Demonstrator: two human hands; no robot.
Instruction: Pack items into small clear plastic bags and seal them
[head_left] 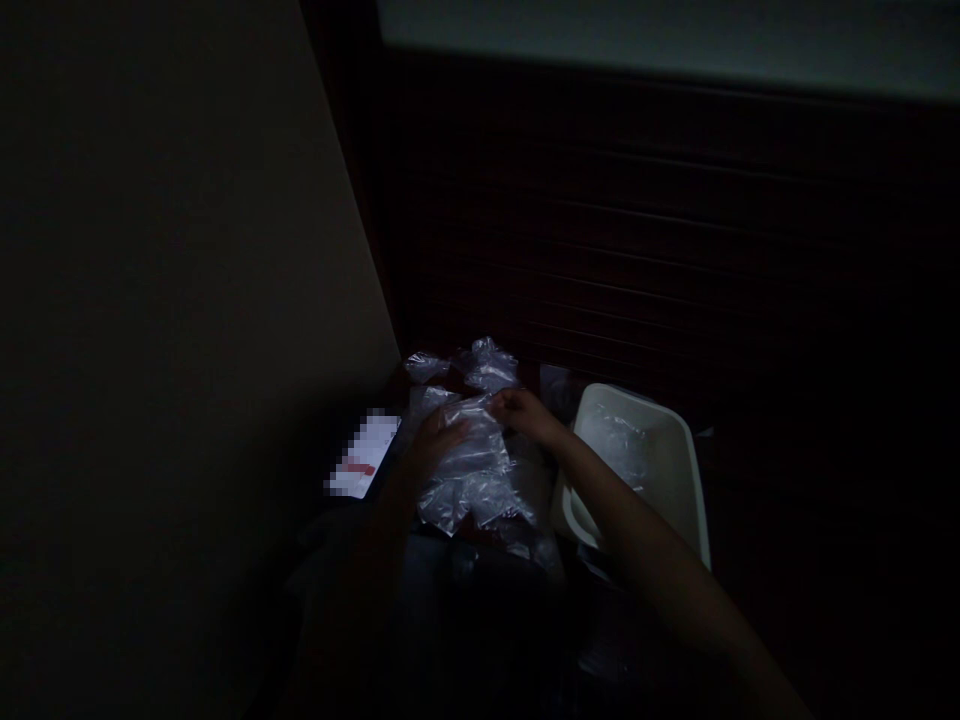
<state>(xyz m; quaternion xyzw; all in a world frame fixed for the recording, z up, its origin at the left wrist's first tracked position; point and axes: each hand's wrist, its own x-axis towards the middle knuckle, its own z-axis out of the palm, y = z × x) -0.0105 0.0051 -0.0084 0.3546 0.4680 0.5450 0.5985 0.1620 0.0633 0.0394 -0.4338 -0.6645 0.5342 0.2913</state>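
The scene is very dark. A clear crinkled plastic bag (474, 470) lies in front of me among other clear bags (489, 364). My left hand (433, 440) rests on the bag's left side, its fingers on the plastic. My right hand (519, 410) pinches the bag's upper right edge, fingers closed on it. My right forearm reaches in from the lower right.
A white rectangular plastic tub (686, 470) stands just right of the bags, with clear plastic inside. A white paper or card with a red mark (365, 455) lies at the left. A pale wall rises on the left; dark slatted panelling fills the back.
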